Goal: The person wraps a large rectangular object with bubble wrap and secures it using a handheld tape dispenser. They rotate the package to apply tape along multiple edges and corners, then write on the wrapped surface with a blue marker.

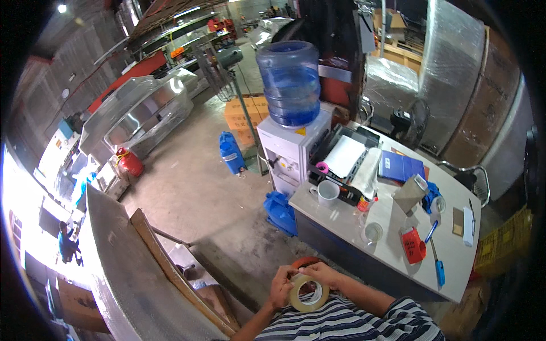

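Observation:
A wide roll of clear yellowish packing tape [310,307] is held up close to my striped shirt [347,321]. My left hand [281,287] grips its left side with the fingers curled. My right hand [322,275] is closed over the upper right edge, fingers bent toward the left hand. The fingertips of both hands almost meet at the top of the roll. Whether a loose tape end lies between them is too small to make out. Behind the hands, a red-orange rounded thing [306,261] shows partly.
At right stands a desk [392,227] bearing a white mug [327,193], blue folder [401,166], red box [412,245] and blue-handled tool [439,273]. Beyond it is a water dispenser [284,149]. A wrapped panel [122,264] rises at left. A person [68,243] is far left.

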A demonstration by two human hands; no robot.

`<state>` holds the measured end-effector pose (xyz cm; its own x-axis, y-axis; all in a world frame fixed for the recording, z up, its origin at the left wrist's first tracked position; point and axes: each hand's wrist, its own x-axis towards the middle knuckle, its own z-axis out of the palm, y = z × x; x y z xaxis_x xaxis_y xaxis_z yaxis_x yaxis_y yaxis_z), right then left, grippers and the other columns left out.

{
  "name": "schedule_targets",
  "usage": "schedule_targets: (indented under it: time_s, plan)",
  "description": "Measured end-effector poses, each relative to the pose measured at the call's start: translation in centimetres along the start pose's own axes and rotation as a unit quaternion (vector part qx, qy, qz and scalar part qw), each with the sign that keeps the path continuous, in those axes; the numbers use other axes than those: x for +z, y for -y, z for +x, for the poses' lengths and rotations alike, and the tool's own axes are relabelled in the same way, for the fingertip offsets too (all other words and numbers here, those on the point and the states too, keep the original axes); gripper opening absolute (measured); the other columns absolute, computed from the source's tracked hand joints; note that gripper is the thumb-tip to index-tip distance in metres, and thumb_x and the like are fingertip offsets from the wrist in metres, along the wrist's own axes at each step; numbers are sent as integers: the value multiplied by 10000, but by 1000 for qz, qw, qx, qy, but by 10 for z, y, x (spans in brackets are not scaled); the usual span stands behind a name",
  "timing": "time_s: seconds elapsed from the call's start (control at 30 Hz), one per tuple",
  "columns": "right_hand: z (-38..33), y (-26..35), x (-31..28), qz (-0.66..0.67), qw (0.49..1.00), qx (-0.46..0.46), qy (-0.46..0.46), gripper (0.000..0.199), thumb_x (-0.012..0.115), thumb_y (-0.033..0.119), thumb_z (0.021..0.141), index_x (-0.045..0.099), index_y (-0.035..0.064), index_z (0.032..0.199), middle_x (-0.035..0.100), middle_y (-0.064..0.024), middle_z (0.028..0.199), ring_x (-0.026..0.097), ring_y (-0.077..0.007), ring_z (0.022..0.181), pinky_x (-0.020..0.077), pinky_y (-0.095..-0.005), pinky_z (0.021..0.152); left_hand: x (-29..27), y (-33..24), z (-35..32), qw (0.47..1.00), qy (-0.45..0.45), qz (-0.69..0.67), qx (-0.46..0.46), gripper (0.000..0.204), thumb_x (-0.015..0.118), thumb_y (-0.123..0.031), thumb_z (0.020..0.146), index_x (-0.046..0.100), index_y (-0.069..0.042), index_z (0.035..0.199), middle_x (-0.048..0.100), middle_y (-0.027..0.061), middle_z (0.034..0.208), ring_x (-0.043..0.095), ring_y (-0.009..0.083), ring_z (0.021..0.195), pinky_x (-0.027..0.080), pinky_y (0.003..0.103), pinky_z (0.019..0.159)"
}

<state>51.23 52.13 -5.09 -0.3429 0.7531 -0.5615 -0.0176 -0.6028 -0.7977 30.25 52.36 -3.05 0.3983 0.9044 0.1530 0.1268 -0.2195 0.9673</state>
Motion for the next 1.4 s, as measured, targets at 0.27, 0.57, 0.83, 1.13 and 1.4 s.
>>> schedule_targets:
  time_s: [0.27, 0.57, 0.83, 1.13, 1.4]
  plan:
    - [11, -5, 0, 9, 1000, -11, -3, 401, 654, 383, 1019, 748, -7, 1033, 716, -36, 927, 646, -98, 823, 533, -280, 722, -1, -1, -8, 995, -97, 18, 21, 334, 581, -197, 844, 685, 20, 1077, 676, 176, 967, 643, 313, 867, 511, 378, 820]
    - [7, -6, 3, -42, 997, -59, 8, 531, 623, 502, 1017, 729, -7, 908, 626, -14, 790, 555, -87, 757, 469, -279, 678, 8, 36, -9, 984, -51, -154, -78, 279, 584, -142, 821, 585, 7, 1057, 591, 62, 957, 556, 149, 842, 471, 299, 794]
    - [7, -20, -6, -86, 993, -85, 16, 644, 616, 592, 985, 739, -39, 960, 658, -52, 796, 589, -133, 773, 489, -317, 712, 15, 53, -12, 951, -3, -285, -117, 302, 553, -124, 797, 514, 1, 1070, 511, 60, 1017, 501, 137, 939, 427, 279, 874]
    - [-4, -21, -9, -39, 998, -52, 9, 528, 602, 512, 1019, 735, 3, 971, 663, -17, 844, 590, -95, 799, 488, -284, 726, 23, 39, -15, 938, -73, -275, -197, 253, 516, -111, 903, 574, 19, 1113, 553, 84, 1065, 532, 171, 993, 436, 313, 936]
    - [3, -38, -17, 83, 993, -55, 68, 425, 569, 421, 1056, 709, 20, 1067, 670, 0, 922, 607, -87, 829, 509, -274, 734, -11, 9, -9, 975, 46, -88, -200, 223, 633, -129, 1000, 723, 14, 1146, 714, 84, 1095, 661, 144, 979, 523, 289, 870]
